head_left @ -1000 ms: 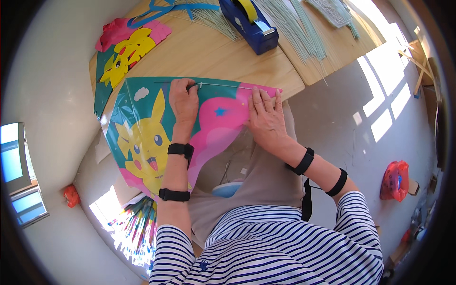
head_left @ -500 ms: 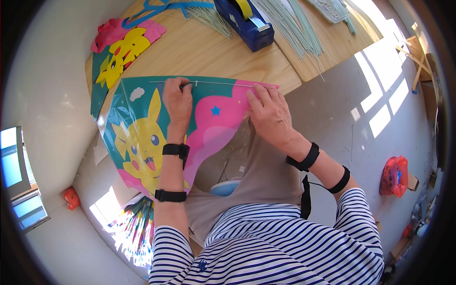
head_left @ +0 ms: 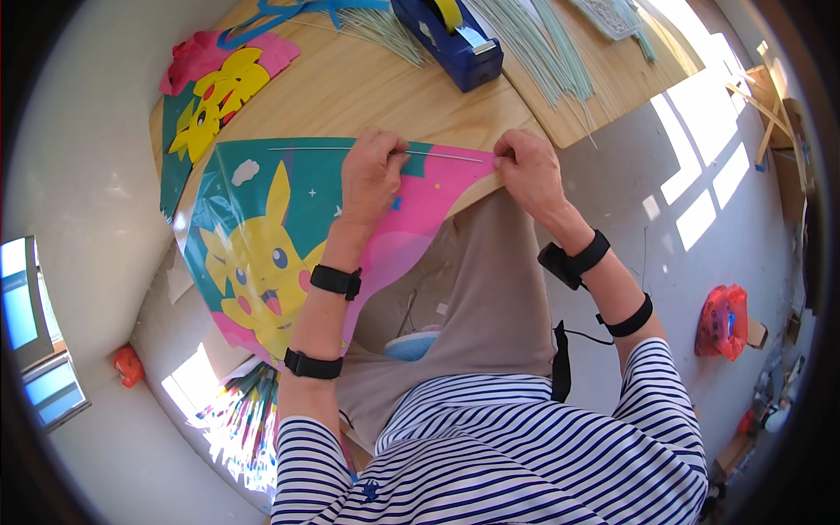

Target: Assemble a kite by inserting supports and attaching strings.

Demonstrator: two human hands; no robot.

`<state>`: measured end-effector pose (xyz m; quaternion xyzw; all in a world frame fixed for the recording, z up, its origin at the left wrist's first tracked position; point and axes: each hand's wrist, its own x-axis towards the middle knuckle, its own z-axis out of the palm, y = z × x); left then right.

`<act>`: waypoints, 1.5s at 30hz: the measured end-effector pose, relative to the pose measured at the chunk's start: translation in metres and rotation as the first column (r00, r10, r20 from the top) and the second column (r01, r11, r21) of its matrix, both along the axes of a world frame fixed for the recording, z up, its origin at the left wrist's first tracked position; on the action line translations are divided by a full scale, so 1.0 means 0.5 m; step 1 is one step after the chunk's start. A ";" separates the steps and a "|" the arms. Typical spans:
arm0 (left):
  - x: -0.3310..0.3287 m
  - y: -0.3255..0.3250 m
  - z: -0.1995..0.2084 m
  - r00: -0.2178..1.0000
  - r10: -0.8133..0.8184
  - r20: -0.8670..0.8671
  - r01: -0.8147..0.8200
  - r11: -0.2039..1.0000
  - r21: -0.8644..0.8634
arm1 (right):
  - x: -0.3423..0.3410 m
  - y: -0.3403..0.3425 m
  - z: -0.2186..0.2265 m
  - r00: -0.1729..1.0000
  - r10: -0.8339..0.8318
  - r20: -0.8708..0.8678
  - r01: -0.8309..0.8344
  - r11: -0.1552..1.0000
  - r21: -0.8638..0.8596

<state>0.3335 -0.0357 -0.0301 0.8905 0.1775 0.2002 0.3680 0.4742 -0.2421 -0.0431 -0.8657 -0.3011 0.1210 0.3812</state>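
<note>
Right at the near edge of the wooden table (head_left: 376, 101), there's a printed film sheet (head_left: 302, 219), glossy teal and pink with a big yellow cartoon character, looks like a kite sail to me. It spreads off the tabletop toward the lap. A thin pale rod (head_left: 302, 150) lies on it just inside the far edge, long axis running left to right, pretty much along that edge and dipping slightly at the right.

Left hand (head_left: 374, 179) is over the rod's middle, fingers curled; can't tell if it's gripping the rod or just pressing. Right hand (head_left: 530, 173) looks pinched onto the pink corner, closed up, just beyond the rod's right end. So that end sits between the hands, much nearer the right one, while the other end sticks out left with nothing on it.

Hard to see: the rod's middle is under the left hand, the corner tip is behind the right fingers, and the left forearm covers a strip of the sheet. Glare washes out its left side. Up top, the blue ribbon (head_left: 289, 21), navy tape dispenser (head_left: 451, 54) and clear tub (head_left: 612, 22) are cut off; can't make out what's in the tub.
</note>
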 end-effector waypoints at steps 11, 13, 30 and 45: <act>0.052 -0.038 -0.026 0.993 -0.098 -0.059 0.103 0.991 0.086 | -0.006 0.002 0.003 1.000 -0.013 0.021 0.014 0.998 -0.056; 0.053 -0.039 -0.028 0.992 -0.104 -0.073 0.111 0.989 0.100 | -0.006 0.003 0.005 1.000 -0.011 0.025 0.013 0.998 -0.057; 0.068 -0.042 -0.033 0.990 -0.133 -0.053 0.142 0.959 0.244 | -0.009 0.003 0.001 0.999 -0.024 0.048 0.027 0.998 -0.051; 0.070 -0.035 -0.035 0.982 -0.176 -0.062 0.186 0.941 0.282 | -0.012 0.006 0.003 0.996 -0.043 0.079 0.046 0.998 -0.033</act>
